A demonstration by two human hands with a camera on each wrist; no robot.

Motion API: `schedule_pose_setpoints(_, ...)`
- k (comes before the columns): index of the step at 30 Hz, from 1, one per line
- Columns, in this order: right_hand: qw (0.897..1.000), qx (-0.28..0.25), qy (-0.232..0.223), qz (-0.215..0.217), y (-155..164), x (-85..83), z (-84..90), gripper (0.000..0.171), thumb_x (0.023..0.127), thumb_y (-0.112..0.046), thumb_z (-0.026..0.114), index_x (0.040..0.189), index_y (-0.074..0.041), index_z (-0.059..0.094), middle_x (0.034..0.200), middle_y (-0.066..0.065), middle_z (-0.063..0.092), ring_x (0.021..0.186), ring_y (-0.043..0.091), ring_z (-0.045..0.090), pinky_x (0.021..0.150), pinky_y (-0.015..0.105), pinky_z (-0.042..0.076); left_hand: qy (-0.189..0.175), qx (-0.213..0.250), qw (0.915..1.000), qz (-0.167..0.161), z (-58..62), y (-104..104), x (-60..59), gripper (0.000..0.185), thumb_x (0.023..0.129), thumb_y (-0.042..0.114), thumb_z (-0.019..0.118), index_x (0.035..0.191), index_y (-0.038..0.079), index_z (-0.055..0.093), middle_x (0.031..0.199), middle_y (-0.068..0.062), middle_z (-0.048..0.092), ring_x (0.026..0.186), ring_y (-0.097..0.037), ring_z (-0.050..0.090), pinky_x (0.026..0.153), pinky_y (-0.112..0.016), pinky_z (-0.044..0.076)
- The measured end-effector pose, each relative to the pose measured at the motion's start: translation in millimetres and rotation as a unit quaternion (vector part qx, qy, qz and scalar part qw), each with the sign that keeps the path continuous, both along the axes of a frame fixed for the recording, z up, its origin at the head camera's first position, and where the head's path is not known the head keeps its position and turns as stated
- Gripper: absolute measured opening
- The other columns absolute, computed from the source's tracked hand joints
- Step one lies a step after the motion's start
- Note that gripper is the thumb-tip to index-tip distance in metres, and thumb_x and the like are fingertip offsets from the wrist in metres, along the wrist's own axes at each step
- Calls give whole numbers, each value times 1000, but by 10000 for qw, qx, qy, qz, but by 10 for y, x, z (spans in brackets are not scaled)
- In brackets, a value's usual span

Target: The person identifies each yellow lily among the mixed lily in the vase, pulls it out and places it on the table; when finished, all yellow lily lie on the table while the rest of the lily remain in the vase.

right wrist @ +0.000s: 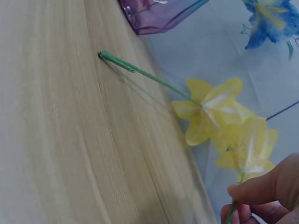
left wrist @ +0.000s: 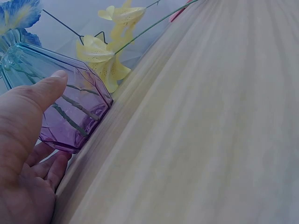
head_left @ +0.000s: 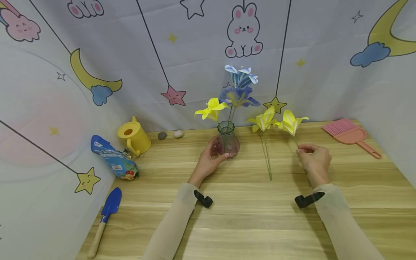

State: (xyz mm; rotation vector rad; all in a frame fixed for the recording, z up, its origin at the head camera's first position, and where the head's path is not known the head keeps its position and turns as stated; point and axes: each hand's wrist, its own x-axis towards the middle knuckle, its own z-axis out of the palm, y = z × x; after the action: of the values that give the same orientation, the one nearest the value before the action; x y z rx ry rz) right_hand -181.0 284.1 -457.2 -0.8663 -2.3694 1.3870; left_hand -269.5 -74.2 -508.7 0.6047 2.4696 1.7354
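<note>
A glass vase (head_left: 229,143), teal above and purple below, stands upright towards the back of the table. My left hand (head_left: 209,160) holds it low, thumb on the near side and fingers around the left. In it are a yellow lily (head_left: 212,109), a dark blue flower (head_left: 238,96) and a light blue flower (head_left: 241,76). My right hand (head_left: 314,162) pinches the green stem of another yellow lily (head_left: 291,122) between thumb and fingers, seen closely in the right wrist view. Between the hands, one more yellow lily (head_left: 264,120) lies with its stem towards me.
At the left are a yellow watering can (head_left: 139,139), a blue printed pouch (head_left: 115,159) and a blue trowel (head_left: 110,206) with a wooden handle. Two pebbles (head_left: 178,134) lie by the back edge. A pink brush (head_left: 339,128) and an orange dustpan (head_left: 352,136) lie at the back right.
</note>
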Motion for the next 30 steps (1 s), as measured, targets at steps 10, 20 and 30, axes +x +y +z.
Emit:
schedule_pose_setpoints(10, 9990, -226, -388, 63, 64, -83, -18, 34, 98, -19, 75, 129, -8, 78, 65, -31, 55, 76, 0, 55, 64, 18, 47, 30, -10, 10000, -9, 9, -15, -10, 86, 98, 29, 82, 169, 31, 33, 164, -15, 50, 143, -35, 60, 121, -52, 49)
schedule_pose_setpoints(20, 9991, -165, -381, 98, 45, -155, -57, 34, 95, -16, 74, 128, -6, 79, 61, -33, 51, 96, 13, 58, 73, 21, 45, 89, 30, 10000, -5, -16, -10, -12, 86, 98, 27, 82, 169, 29, 34, 163, -16, 51, 142, -36, 61, 120, -51, 50)
schedule_pose_setpoints(30, 9989, 38, -426, 201, 82, -173, -87, 37, 97, -23, 76, 129, -4, 77, 75, -23, 67, 134, 37, 56, 97, 39, 42, 75, 0, 10000, 11, -24, 6, -15, 85, 99, 26, 81, 169, 27, 33, 162, -16, 52, 141, -35, 61, 120, -51, 50)
